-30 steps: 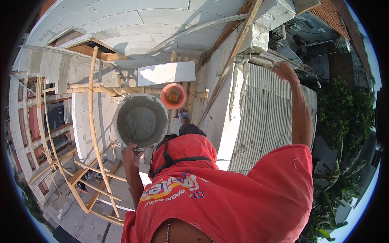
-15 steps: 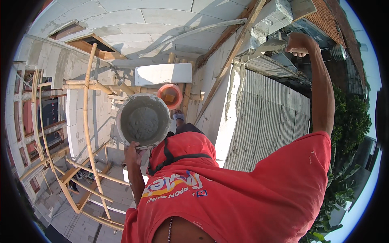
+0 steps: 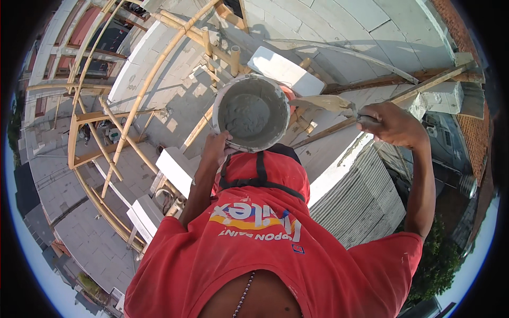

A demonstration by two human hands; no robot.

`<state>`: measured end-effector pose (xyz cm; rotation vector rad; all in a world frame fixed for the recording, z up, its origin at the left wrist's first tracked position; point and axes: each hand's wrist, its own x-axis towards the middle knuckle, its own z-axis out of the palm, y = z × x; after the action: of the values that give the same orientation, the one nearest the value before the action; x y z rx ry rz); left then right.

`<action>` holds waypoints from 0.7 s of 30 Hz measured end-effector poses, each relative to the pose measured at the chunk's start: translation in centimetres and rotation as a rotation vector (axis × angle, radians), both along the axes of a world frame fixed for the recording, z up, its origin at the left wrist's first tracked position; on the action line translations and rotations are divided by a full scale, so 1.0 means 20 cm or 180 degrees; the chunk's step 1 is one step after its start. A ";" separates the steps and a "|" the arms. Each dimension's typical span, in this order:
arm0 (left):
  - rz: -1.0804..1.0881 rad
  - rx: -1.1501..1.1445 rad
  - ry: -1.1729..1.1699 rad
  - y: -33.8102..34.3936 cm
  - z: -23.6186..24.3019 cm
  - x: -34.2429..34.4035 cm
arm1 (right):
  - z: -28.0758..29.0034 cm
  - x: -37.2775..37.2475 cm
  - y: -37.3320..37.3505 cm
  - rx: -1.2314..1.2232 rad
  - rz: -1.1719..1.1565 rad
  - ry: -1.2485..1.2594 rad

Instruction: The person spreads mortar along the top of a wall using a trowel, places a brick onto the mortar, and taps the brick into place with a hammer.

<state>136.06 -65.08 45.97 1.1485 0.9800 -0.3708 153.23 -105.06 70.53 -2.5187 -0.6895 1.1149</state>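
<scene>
One round grey bucket (image 3: 278,108) of mortar (image 3: 246,114) has its rim pinched by the left hand (image 3: 214,150). Rightward, the right hand (image 3: 394,125) clenches a flat metal trowel (image 3: 324,103).

The mortar (image 3: 246,115) is grey, the shirt (image 3: 328,270) red, the roofing (image 3: 366,193) striped grey

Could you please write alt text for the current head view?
A person in a red shirt grips the rim of a bucket of grey, mortar-like mix with the left hand and holds a trowel in the right hand, its blade pointing toward the bucket. Bamboo poles stand at left; a corrugated roof shows at right.
</scene>
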 end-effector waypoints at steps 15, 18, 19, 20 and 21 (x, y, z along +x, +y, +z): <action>-0.0492 0.0740 -0.1463 0.34 0.01 -0.71 | -0.92 -1.05 2.04 0.1482 -0.0387 0.0079; -0.0284 0.0693 -0.1587 0.39 -0.02 -0.82 | -0.98 -1.14 2.15 0.1426 -0.0550 0.0222; -0.0155 0.0586 -0.1547 0.39 -0.05 -0.83 | -1.01 -1.13 2.15 0.1375 -0.0627 0.0350; -0.0017 0.0487 -0.1496 0.39 -0.07 -0.84 | -1.03 -1.12 2.15 0.1327 -0.0688 0.0481; 0.0065 0.0398 -0.1451 0.38 -0.10 -0.83 | -1.05 -1.11 2.14 0.1318 -0.0697 0.0492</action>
<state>119.54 -57.57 44.01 1.2640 0.6187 -0.0239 131.09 -62.32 49.55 -2.0775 -0.5240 0.9624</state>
